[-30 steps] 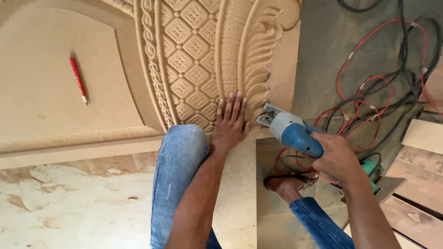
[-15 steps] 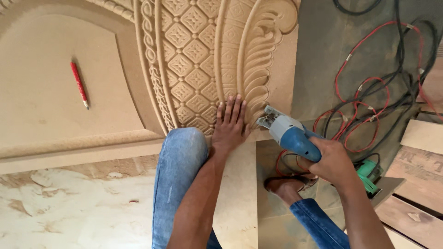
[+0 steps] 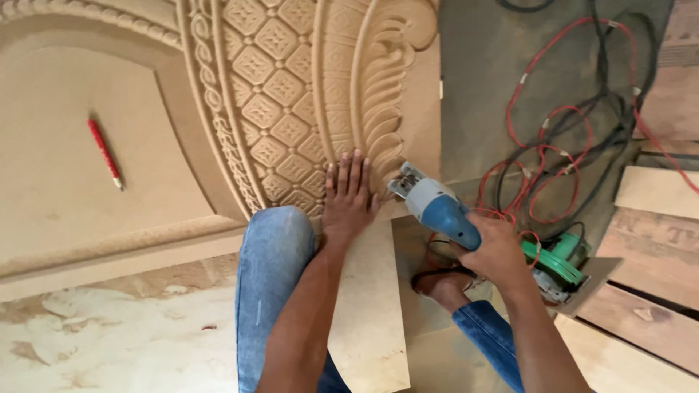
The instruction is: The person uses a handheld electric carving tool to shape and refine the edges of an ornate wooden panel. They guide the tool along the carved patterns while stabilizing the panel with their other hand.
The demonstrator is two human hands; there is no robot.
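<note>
Pencil, red and slim, lies on the plain left field of the carved tan wooden panel. Left hand, its grip wide with fingers flat, presses the panel's lower carved edge. Just right of it, the right hand grips a blue-and-grey handheld power tool at the panel's lower right corner. Red and black cables coil on the floor beyond.
</note>
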